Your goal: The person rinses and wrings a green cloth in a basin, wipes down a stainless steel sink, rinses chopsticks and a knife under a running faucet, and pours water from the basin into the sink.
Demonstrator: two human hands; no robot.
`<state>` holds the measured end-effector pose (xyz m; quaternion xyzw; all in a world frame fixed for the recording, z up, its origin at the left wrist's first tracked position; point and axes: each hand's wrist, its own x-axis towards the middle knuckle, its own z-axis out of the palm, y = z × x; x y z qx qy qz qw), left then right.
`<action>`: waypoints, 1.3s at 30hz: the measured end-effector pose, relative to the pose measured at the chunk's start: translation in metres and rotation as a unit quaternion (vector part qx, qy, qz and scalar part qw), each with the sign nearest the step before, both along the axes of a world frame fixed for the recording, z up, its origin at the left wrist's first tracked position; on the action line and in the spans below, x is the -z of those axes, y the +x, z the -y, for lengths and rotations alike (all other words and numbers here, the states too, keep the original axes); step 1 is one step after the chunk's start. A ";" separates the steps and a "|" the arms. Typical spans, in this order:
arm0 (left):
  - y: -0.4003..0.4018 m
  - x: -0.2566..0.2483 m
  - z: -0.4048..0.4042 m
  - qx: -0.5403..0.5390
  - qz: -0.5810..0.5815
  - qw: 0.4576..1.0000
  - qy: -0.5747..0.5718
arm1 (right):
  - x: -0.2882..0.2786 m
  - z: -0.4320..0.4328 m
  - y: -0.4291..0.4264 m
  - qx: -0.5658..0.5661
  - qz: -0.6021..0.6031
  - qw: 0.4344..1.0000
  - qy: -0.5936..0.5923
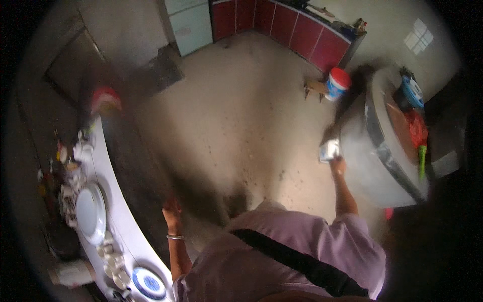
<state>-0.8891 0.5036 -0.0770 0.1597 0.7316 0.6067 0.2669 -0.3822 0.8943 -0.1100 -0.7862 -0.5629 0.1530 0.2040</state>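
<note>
My right hand (338,164) hangs low on the right and grips a small white box-like object (329,151), too blurred to name more exactly. That object is beside the pale side of a large rounded stove-like block (358,162). On the other side, my left hand (172,212) hangs near the edge of a white table (117,200), with a metal bangle (175,237) on the wrist. Its fingers are dark and blurred, and I cannot make out anything in them. A stack of white plates (90,215) and a blue-and-white plate (149,283) rest on the table.
Several cups (112,264) line the table behind the plates. Ahead, a red-lidded bucket (337,85) stands beside a small wooden stool (316,87). Red cabinets (290,30) and a pale refrigerator (190,28) border the floor. A red plastic bag (416,128) lies atop the block.
</note>
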 end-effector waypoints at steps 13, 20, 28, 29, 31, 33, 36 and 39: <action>-0.178 0.250 -0.145 0.295 -0.180 0.788 -0.510 | 0.149 -0.064 0.112 0.350 0.041 0.910 -0.220; -0.200 0.231 -0.196 0.056 -0.006 0.916 -0.397 | 0.130 -0.356 -0.059 0.013 0.019 0.991 -0.135; -0.260 0.231 -0.352 -0.130 0.272 0.904 -0.305 | 0.069 -0.570 -0.241 -0.100 -0.218 0.964 0.114; -0.271 0.233 -0.379 -0.154 0.284 0.888 -0.327 | 0.090 -0.593 -0.235 -0.107 -0.138 0.977 0.121; -0.310 0.227 -0.404 -0.096 0.405 0.877 -0.240 | 0.100 -0.617 -0.243 -0.071 -0.208 0.974 0.058; -0.348 0.237 -0.446 -0.017 0.512 0.850 -0.122 | 0.126 -0.633 -0.226 -0.020 -0.060 0.996 0.055; -0.383 0.256 -0.539 -0.041 0.371 0.905 -0.205 | 0.121 -0.656 -0.196 0.083 0.063 0.962 -0.251; -0.425 0.195 -0.652 0.192 -0.014 0.969 -0.157 | 0.083 -0.672 -0.204 0.057 0.190 0.931 -0.305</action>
